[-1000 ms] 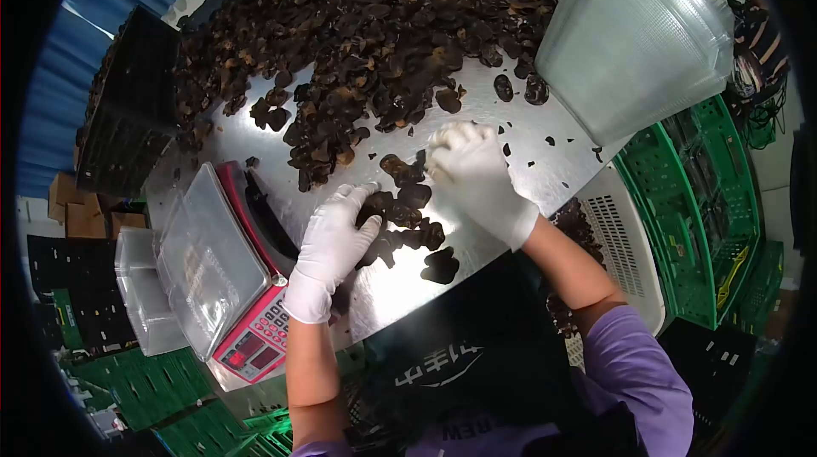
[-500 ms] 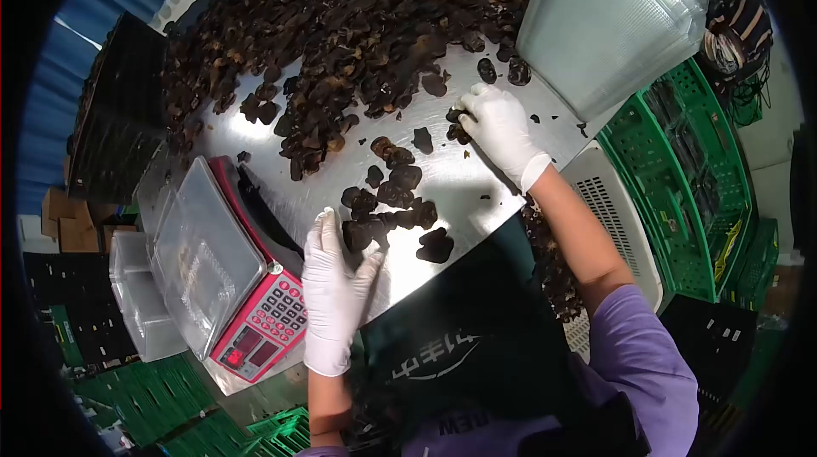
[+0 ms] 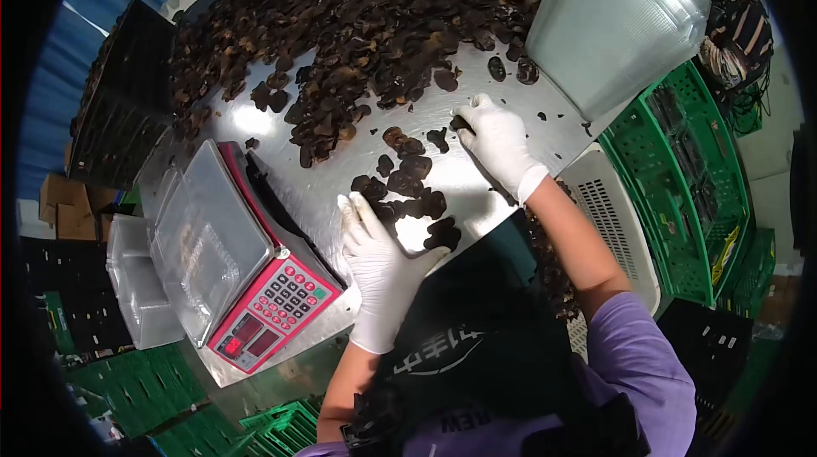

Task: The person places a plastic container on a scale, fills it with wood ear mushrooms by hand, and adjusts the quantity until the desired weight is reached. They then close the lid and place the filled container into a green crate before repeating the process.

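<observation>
Both of my hands wear white gloves. My left hand [image 3: 383, 265] lies at the table's near edge with thumb and fingers spread, beside a small group of dark wood ear mushrooms [image 3: 408, 186]. Its fingertips touch the group, and its thumb is by another mushroom piece [image 3: 442, 236]. My right hand [image 3: 500, 144] is closed, its thumb and fingers around a small wood ear mushroom [image 3: 460, 123] that is mostly hidden. A large heap of wood ear mushrooms [image 3: 374, 23] covers the far side of the metal table [image 3: 336, 189].
A pink scale [image 3: 277, 308] with a clear plastic container [image 3: 208, 244] on it stands at left. Stacked clear containers [image 3: 617, 27] stand at back right. Beyond the table's right edge are a white basket [image 3: 625, 210] and green crates [image 3: 681, 185]. A person [image 3: 736, 23] is at upper right.
My left hand has moved right, alongside the small mushroom group, its thumb now by the nearest piece. Fewer mushrooms show at my right fingertips. The view has shifted slightly.
</observation>
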Motion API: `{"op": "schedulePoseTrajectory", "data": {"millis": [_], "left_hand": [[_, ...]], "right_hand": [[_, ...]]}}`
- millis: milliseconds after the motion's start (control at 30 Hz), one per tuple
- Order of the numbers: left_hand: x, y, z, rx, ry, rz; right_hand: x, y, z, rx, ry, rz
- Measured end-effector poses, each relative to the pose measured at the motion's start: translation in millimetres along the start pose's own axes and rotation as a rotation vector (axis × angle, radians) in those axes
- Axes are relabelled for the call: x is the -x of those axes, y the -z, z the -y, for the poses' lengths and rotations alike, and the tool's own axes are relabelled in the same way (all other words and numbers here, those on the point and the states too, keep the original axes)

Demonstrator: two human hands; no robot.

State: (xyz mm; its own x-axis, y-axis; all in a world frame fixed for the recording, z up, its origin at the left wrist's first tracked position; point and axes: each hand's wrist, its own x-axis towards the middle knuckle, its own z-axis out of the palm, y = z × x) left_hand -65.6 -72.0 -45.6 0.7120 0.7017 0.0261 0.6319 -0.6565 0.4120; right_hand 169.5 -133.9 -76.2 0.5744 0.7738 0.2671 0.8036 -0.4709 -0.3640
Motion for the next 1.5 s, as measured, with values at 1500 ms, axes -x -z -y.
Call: {"op": "schedulePoseTrajectory", "data": {"millis": [1500], "left_hand": [[-74, 38, 8, 0.419, -0.326, -0.160]], "right_hand": [[5, 29, 93, -0.538, 0.164, 0.126]]}}
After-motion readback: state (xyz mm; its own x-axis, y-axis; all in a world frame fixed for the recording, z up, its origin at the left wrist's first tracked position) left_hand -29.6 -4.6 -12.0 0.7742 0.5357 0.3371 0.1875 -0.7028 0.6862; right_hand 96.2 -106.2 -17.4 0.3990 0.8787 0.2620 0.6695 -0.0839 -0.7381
